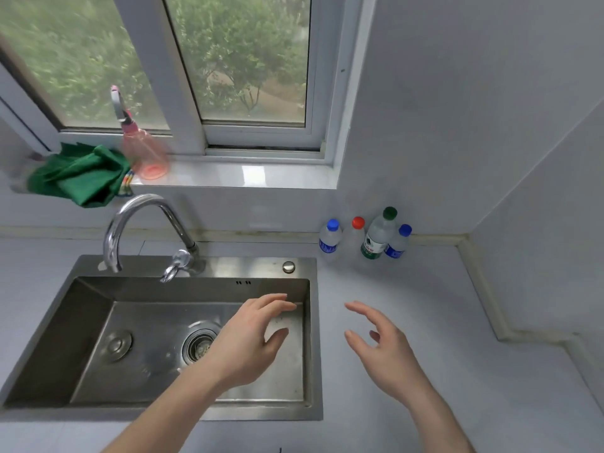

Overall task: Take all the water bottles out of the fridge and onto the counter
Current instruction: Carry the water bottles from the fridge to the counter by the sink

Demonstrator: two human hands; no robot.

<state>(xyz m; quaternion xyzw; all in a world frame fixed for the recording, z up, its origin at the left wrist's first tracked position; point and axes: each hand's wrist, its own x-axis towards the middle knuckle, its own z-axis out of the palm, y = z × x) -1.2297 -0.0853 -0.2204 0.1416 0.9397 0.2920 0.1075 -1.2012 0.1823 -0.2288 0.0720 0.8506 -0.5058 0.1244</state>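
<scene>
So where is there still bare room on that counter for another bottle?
The counter is bare between the sink rim and the right wall, in front of the four bottles. The back corner by those bottles is crowded. Both the left hand and right hand are empty.

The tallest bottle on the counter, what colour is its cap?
Dark green, on the tallest bottle; head view.

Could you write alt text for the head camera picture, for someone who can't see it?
Two empty, open hands, left hand over a steel sink, right hand over a pale counter. Four water bottles stand upright by the back wall, under a window.
</scene>
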